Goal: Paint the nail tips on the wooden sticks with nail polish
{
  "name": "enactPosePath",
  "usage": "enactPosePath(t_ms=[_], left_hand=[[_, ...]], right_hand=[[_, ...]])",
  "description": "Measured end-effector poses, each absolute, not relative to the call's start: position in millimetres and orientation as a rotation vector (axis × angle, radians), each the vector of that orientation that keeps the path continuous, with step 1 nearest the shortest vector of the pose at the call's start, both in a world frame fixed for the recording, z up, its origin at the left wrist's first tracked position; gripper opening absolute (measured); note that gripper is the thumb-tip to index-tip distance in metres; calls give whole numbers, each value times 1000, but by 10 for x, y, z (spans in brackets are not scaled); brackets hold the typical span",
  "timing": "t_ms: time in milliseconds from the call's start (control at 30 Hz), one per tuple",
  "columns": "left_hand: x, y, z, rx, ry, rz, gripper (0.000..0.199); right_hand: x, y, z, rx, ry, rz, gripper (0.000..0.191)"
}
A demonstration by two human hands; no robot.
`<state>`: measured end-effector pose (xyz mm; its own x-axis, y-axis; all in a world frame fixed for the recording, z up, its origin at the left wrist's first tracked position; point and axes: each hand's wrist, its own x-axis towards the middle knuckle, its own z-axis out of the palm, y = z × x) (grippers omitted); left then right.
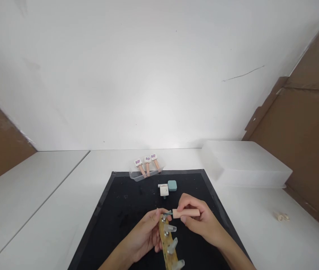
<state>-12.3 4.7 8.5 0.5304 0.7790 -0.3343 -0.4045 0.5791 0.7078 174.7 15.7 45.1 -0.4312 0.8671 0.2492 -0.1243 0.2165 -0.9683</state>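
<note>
Here, left fingers around yellow strip, right fingers around pink handle; purple label lettering illegible.

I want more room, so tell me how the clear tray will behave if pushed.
The tray looks thin and see-through, so it is probably light for its size. It overlaps the far edge of the mat, so it might catch there. Its pink-handled pieces show no fastening, so they may shift.
</note>
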Motion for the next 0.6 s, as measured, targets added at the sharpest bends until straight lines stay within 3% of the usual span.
enactPosePath(t_ms=[233, 600], left_hand=[[-125, 66, 68, 599, 715, 768, 42], [-125, 62, 20, 604, 750, 761, 42]], right_hand=[[1746, 173, 440, -657, -1534, 1361, 26], [1735, 183, 390, -563, -1429, 1515, 9]])
